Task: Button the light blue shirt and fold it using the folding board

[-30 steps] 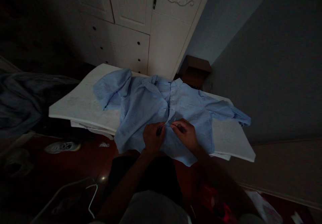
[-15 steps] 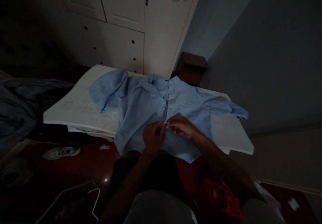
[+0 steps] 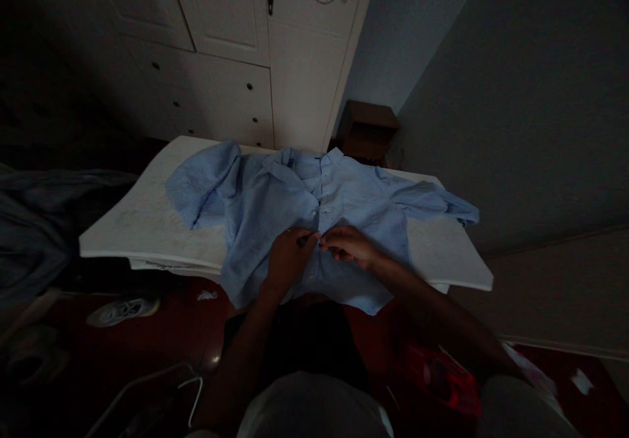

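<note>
A light blue button-up shirt [image 3: 265, 202] lies face up across a white board [image 3: 142, 228], its sleeves spread to both sides and its collar at the far edge. My left hand [image 3: 289, 258] pinches the front placket at the middle of the shirt, thumb and forefinger closed on the cloth. Fingertips of my right hand [image 3: 348, 244] press together on the same spot from the right. Whatever lies between the fingertips is too small to make out. A pale button [image 3: 314, 212] shows just above the hands, and another button [image 3: 311, 275] shows below them.
Beyond the board stands a white wardrobe [image 3: 221, 90] with dark knobs. A small brown cabinet [image 3: 371, 123] sits by the wall. On the red floor are a shoe [image 3: 125, 311], a white cable [image 3: 196, 395] and a red bag [image 3: 447, 379]. Dark cloth [image 3: 44, 221] lies at left.
Both hands stay pinched at the placket. My left hand has turned slightly and shifted left, uncovering a lower button. The whole view has shifted a little.
</note>
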Motion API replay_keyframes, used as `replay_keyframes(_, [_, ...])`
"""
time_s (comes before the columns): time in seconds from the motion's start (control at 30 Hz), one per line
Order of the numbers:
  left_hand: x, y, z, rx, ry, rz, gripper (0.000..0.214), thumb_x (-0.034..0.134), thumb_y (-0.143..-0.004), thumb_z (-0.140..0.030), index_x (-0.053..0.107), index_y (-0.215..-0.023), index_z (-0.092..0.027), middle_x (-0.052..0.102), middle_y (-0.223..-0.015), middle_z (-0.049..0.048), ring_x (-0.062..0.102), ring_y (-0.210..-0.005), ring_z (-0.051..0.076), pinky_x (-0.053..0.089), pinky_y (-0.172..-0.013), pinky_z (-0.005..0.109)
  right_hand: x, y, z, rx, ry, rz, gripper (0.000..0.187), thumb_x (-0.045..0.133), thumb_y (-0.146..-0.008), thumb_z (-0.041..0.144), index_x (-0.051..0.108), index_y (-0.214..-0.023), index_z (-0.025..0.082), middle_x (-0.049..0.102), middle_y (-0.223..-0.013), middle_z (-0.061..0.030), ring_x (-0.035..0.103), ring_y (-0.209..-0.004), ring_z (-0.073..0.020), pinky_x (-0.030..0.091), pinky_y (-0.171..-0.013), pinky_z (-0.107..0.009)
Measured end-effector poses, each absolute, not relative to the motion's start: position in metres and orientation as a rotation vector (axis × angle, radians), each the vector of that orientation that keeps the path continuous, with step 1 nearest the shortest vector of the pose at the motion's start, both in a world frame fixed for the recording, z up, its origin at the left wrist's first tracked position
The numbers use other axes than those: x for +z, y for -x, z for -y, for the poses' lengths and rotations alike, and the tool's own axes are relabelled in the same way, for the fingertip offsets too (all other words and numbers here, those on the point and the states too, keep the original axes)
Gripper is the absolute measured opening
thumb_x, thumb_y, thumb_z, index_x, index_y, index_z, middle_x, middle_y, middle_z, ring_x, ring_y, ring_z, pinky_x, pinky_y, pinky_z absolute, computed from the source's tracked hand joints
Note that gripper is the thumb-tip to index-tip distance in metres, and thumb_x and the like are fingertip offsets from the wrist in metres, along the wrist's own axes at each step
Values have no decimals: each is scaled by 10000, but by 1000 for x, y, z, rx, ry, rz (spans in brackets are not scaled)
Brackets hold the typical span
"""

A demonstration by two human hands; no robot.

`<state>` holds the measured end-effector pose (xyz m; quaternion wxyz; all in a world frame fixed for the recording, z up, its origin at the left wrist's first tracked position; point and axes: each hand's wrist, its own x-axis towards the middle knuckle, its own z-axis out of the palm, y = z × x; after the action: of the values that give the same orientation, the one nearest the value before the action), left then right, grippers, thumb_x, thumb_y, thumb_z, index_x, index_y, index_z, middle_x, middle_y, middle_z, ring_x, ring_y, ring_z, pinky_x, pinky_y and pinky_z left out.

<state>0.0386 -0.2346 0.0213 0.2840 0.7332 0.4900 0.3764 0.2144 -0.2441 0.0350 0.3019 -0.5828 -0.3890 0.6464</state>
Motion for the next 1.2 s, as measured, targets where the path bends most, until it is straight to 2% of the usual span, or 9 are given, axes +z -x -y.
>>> replay_keyframes(0.23, [26,-43,227,866,-1998,-1364,217,647,-831,-301,713,-646,-207,715,-661,17,647,-599,165,454,-598,285,35,-214,246,1695,1565,1039,93,647,-684,218,689,-742,158,668,-649,7,494,-417,-55,143,-325,-166])
replay_keyframes(0.5, [15,-39,233,917,-2084,-1431,223,608,-869,-326,714,-715,-206,715,-729,39,657,-669,183,488,-643,308,30,-219,249,1723,1481,1067,135,693,-698,294,673,-716,161,650,-657,9,485,-435,-54,155,-338,-171])
replay_keyframes(0.67, [8,-34,235,895,-2204,-1295,208,563,-914,-299,718,-802,-216,699,-774,45,654,-737,195,512,-701,328,17,-221,248,1640,1458,1258,195,689,-761,363,688,-817,176,666,-707,4,504,-447,-72,280,-351,-182])
replay_keyframes(0.73, [6,-31,237,889,-2260,-1286,187,562,-915,-281,727,-858,-217,706,-838,66,656,-804,215,524,-757,353,15,-221,249,1400,1461,1472,201,648,-826,379,692,-827,183,682,-741,-12,578,-528,-108,437,-455,-223])
replay_keyframes(0.8, [3,-27,239,881,-2345,-1344,174,582,-904,-290,729,-955,-213,712,-981,106,653,-933,257,524,-822,398,15,-224,253,1018,1461,1703,217,609,-883,388,703,-895,193,710,-848,-49,662,-728,-170,550,-691,-320])
replay_keyframes(0.87, [2,-23,242,859,-2432,-1413,223,597,-895,-313,709,-1059,-211,672,-1186,146,616,-1102,306,502,-891,458,15,-230,261,638,1474,1882,296,576,-921,414,681,-1095,199,700,-1084,-105,650,-1031,-243,512,-942,-431])
replay_keyframes(0.97, [0,-15,246,798,-2540,-1435,291,580,-908,-356,674,-1147,-219,575,-1378,160,488,-1314,349,403,-1022,558,8,-246,278,290,1561,2050,581,535,-935,501,478,-1415,177,495,-1442,-181,434,-1361,-312,373,-1116,-520])
replay_keyframes(1.07, [-2,-7,248,732,-2611,-1415,389,567,-913,-418,620,-1257,-242,537,-1427,153,422,-1378,343,299,-1108,593,-7,-264,299,124,1658,2160,735,482,-944,550,297,-1527,142,343,-1548,-214,307,-1445,-335,336,-1139,-546])
replay_keyframes(1.2, [-5,3,247,671,-2667,-1359,543,584,-885,-495,538,-1370,-254,467,-1487,151,383,-1405,338,266,-1146,575,-21,-285,320,-30,1738,2261,703,421,-977,517,235,-1555,162,303,-1573,-189,267,-1466,-311,270,-1169,-556])
